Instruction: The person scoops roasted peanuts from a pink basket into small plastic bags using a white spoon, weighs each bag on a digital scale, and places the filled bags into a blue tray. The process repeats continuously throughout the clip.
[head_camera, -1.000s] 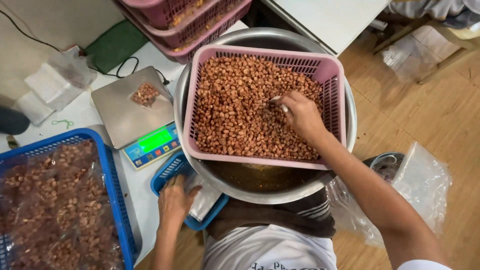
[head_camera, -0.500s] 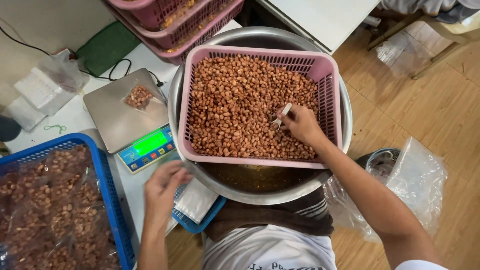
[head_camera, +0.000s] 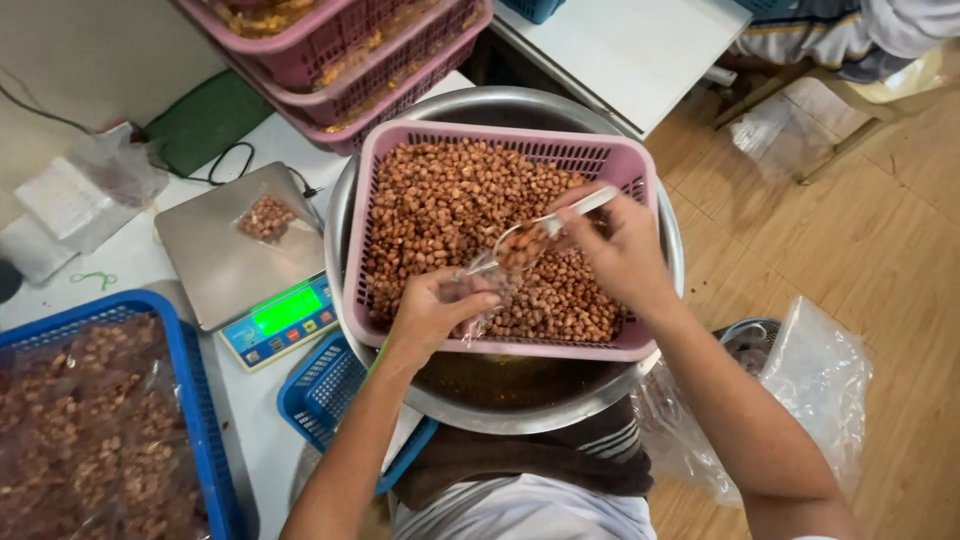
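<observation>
A pink plastic basket (head_camera: 640, 180) full of brown peanuts (head_camera: 450, 200) rests on a large steel bowl (head_camera: 560, 400). Over the peanuts, my left hand (head_camera: 430, 310) holds a small clear plastic bag (head_camera: 480, 290) open. My right hand (head_camera: 620, 250) grips a metal spoon (head_camera: 545, 225) loaded with peanuts, its tip at the bag's mouth. Both hands hover just above the basket's near half.
A digital scale (head_camera: 230, 260) with a small bag of peanuts (head_camera: 265, 217) stands left of the bowl. A blue crate (head_camera: 190, 400) of filled bags sits at the near left, a small blue basket (head_camera: 320, 390) beside it. Stacked pink baskets (head_camera: 340, 50) stand behind. Plastic bags (head_camera: 820, 380) lie on the wooden floor at right.
My left hand rose from the small blue basket with a clear bag and moved over the peanuts. My right hand scooped peanuts and brought the spoon to the bag.
</observation>
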